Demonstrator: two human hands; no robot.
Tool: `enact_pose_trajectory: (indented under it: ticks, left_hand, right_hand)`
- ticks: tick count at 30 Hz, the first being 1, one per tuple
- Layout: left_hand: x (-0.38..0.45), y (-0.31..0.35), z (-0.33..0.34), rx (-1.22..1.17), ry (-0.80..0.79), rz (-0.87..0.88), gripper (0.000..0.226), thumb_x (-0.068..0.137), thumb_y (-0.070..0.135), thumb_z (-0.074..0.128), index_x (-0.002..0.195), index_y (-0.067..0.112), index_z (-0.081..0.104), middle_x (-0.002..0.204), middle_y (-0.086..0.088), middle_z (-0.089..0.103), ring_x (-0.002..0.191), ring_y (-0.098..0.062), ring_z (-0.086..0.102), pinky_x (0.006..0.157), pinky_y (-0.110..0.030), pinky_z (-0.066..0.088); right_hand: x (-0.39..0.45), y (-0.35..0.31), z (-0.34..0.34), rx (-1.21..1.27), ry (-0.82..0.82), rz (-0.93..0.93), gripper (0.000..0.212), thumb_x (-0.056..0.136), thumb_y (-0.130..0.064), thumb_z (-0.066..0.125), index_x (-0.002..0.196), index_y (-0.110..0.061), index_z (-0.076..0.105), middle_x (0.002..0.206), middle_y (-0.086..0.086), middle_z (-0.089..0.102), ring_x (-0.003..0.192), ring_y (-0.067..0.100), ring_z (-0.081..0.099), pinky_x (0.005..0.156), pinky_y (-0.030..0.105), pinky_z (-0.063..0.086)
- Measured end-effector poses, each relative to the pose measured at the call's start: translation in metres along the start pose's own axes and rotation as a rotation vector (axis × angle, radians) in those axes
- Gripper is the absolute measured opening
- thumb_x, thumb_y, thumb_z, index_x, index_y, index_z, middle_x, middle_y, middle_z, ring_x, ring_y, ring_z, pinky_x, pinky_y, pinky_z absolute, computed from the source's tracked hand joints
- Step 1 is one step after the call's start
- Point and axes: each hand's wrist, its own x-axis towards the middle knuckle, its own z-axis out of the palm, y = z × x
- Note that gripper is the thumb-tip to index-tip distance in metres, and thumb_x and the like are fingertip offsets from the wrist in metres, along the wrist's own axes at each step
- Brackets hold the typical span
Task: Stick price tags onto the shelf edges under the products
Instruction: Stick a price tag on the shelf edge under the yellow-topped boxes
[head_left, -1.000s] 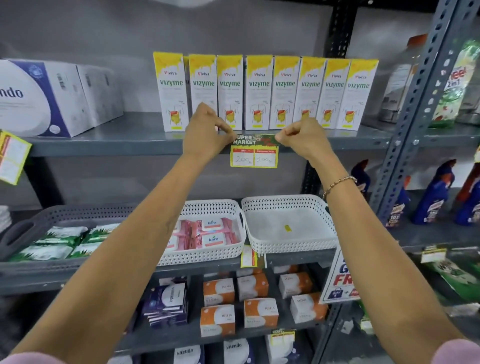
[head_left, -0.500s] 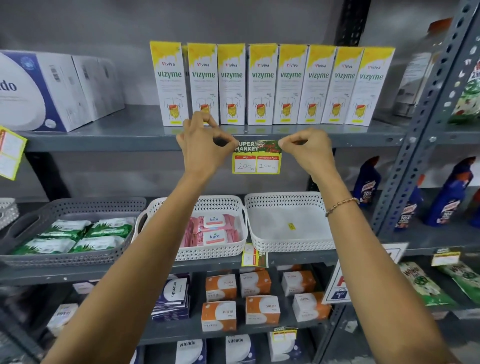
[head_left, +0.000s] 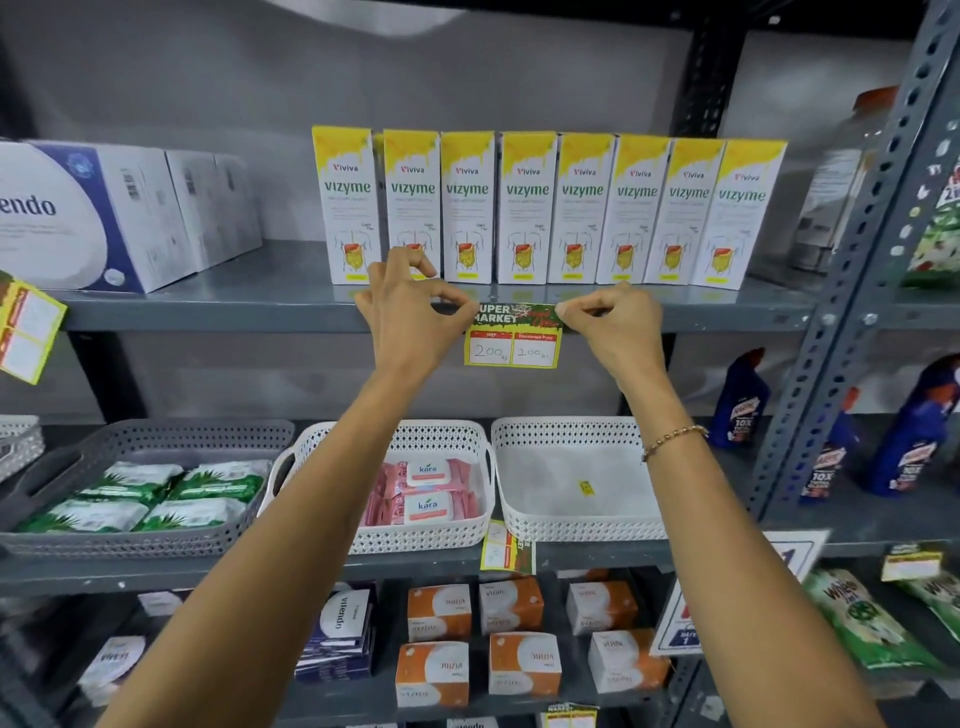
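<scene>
A yellow and green price tag (head_left: 513, 340) with "200" and "100" written on it hangs on the front edge of the grey upper shelf (head_left: 234, 317), below a row of yellow and white Vizyme boxes (head_left: 527, 208). My left hand (head_left: 410, 306) pinches the tag's top left corner with thumb and forefinger, the other fingers raised. My right hand (head_left: 610, 317) pinches the top right corner against the shelf edge.
White Vitendo boxes (head_left: 93, 213) stand at the upper left, with another tag (head_left: 28, 332) at the left edge. Below are a grey basket (head_left: 140, 436), a white basket with Kara packs (head_left: 431, 540), a second white basket (head_left: 571, 431) and blue bottles (head_left: 737, 400). A tag (head_left: 506, 548) hangs on the middle shelf.
The view has tilted slightly and come closer. Both hands stay at the tag's top corners; my left fingers have spread from a closed fist into a pinch.
</scene>
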Motion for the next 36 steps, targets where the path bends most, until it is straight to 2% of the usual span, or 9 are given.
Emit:
enact_pose_trajectory:
  ticks: [2,6,9,11,19,23,28,32,36]
  left_hand:
    - [0.000,0.000,0.000,-0.006,0.008,0.001,0.011,0.071,0.037,0.076,0.076,0.027,0.075,0.112,0.002,0.049,0.110,-0.017,0.039,0.088,-0.033,0.020]
    - [0.000,0.000,-0.002,-0.024,0.011,0.014,0.008,0.071,0.036,0.076,0.074,0.029,0.074,0.111,0.005,0.048,0.107,-0.013,0.037,0.087,-0.032,0.019]
    - [-0.001,-0.001,-0.003,-0.042,0.002,0.021,0.006,0.070,0.037,0.076,0.071,0.031,0.073,0.110,0.006,0.047,0.106,-0.010,0.034,0.087,-0.032,0.018]
    - [-0.001,-0.002,-0.002,-0.040,-0.005,0.027,0.007,0.070,0.037,0.076,0.071,0.031,0.073,0.111,0.006,0.047,0.104,-0.008,0.031,0.088,-0.033,0.019]
    - [-0.003,-0.004,0.003,-0.028,0.008,0.014,0.008,0.070,0.039,0.075,0.071,0.031,0.074,0.110,0.005,0.047,0.106,-0.014,0.034,0.089,-0.034,0.019]
    - [-0.004,-0.004,0.005,-0.020,0.024,0.012,0.008,0.070,0.038,0.076,0.070,0.031,0.073,0.110,0.005,0.048,0.104,-0.012,0.033,0.089,-0.035,0.020]
    - [-0.005,-0.003,0.008,-0.026,0.043,0.009,0.006,0.068,0.034,0.076,0.066,0.030,0.072,0.108,0.005,0.047,0.104,-0.014,0.036,0.089,-0.034,0.021]
    - [-0.007,-0.003,0.010,-0.022,0.046,0.009,0.006,0.069,0.033,0.075,0.065,0.029,0.072,0.107,0.005,0.047,0.103,-0.013,0.035,0.089,-0.035,0.022]
    - [-0.008,-0.004,0.010,-0.026,0.046,0.014,0.005,0.070,0.034,0.074,0.069,0.029,0.073,0.107,0.005,0.047,0.105,-0.014,0.037,0.091,-0.035,0.022]
  right_hand:
    - [0.001,0.001,-0.001,0.011,-0.005,0.007,0.004,0.075,-0.017,0.075,0.075,-0.014,0.076,0.058,-0.020,0.056,0.068,-0.017,0.052,0.058,0.003,0.040]
    - [0.004,-0.001,-0.003,0.053,-0.035,0.063,0.003,0.073,-0.019,0.078,0.071,-0.017,0.076,0.061,-0.019,0.058,0.074,-0.003,0.055,0.065,0.014,0.040]
    - [0.006,0.002,-0.006,0.074,-0.088,0.102,0.015,0.072,-0.019,0.078,0.061,-0.027,0.071,0.063,-0.021,0.063,0.064,-0.016,0.058,0.057,0.006,0.042]
    - [0.007,0.003,-0.006,0.068,-0.104,0.112,0.013,0.073,-0.019,0.078,0.063,-0.025,0.072,0.066,-0.017,0.066,0.060,-0.017,0.058,0.052,0.000,0.040]
    - [0.007,0.003,-0.005,0.028,-0.085,0.110,0.003,0.074,-0.019,0.077,0.073,-0.017,0.075,0.065,-0.017,0.065,0.059,-0.016,0.057,0.053,0.001,0.040]
    - [0.005,0.000,-0.002,0.007,-0.046,0.082,0.004,0.074,-0.017,0.076,0.073,-0.014,0.076,0.063,-0.019,0.062,0.077,-0.002,0.058,0.069,0.015,0.043]
    - [0.003,-0.001,0.000,-0.026,-0.016,0.068,0.004,0.075,-0.018,0.076,0.071,-0.016,0.075,0.060,-0.017,0.057,0.076,0.000,0.055,0.063,0.013,0.039]
    - [0.002,-0.003,0.003,-0.085,0.011,0.038,0.005,0.075,-0.015,0.074,0.071,-0.013,0.075,0.059,-0.013,0.054,0.082,0.010,0.055,0.069,0.024,0.044]
    - [0.003,-0.001,0.003,-0.122,0.007,0.017,0.006,0.077,-0.018,0.073,0.074,-0.014,0.075,0.073,-0.010,0.056,0.084,0.011,0.054,0.071,0.026,0.044]
